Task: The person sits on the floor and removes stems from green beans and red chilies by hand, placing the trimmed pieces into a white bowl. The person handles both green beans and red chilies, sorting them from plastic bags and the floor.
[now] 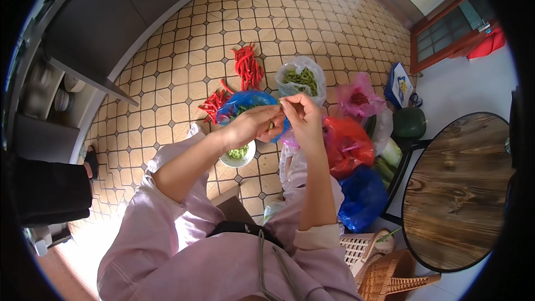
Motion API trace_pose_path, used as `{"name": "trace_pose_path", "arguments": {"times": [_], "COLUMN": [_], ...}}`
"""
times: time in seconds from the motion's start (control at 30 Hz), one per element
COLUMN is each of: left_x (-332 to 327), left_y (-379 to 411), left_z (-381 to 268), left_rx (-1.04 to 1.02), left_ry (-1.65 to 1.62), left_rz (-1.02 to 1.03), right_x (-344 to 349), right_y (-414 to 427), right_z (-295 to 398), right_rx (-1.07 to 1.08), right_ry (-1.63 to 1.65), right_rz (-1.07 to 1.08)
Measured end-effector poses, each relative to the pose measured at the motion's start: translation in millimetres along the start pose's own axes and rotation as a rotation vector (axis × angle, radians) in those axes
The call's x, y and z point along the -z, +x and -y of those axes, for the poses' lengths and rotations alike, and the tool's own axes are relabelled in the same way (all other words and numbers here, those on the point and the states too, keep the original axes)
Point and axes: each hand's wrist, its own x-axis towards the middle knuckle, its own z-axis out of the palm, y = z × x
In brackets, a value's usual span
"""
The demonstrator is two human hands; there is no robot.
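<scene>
My left hand (257, 123) and my right hand (299, 113) meet at the fingertips, pinching a small green pod between them; a bit of green also shows in the curled fingers of the left. Below them on the tiled floor lies a blue plastic bag (249, 97), opened over green pods. A white bowl (252, 156) of shelled green beans (237, 153) stands under my left forearm. Beyond my right hand is a clear plastic bag (288, 88) with green pods (306, 80). Red chili peppers (248, 67) lie in two piles on the floor.
At the right are a pink bag (363, 88), a red bag (355, 146), a blue bag (363, 200), a dark green melon (409, 123), a round wooden table (457, 192) and a wicker basket (378, 278). An open cabinet door (90, 77) and a person's foot (88, 169) are at the left.
</scene>
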Motion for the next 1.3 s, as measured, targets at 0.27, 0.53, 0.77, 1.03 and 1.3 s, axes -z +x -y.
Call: {"name": "trace_pose_path", "arguments": {"times": [0.27, 0.53, 0.77, 1.03, 1.3], "left_x": [2, 0, 4, -11, -4], "left_y": [2, -2, 8, 11, 20], "left_z": [0, -3, 6, -1, 9], "left_rx": [0.029, 0.021, 0.071, 0.051, 0.079], "left_ry": [-0.255, -0.335, -0.226, -0.312, -0.203], "left_rz": [0.09, 0.08, 0.018, -0.003, -0.023], "right_x": [0, -3, 5, 6, 12], "right_y": [0, -2, -4, -6, -8], "right_z": [6, 12, 5, 13, 10], "right_rx": [-0.008, -0.003, 0.025, 0.044, 0.155], "right_ry": [0.022, 0.07, -0.016, -0.013, -0.15], "right_rz": [0.039, 0.074, 0.105, 0.038, 0.039]}}
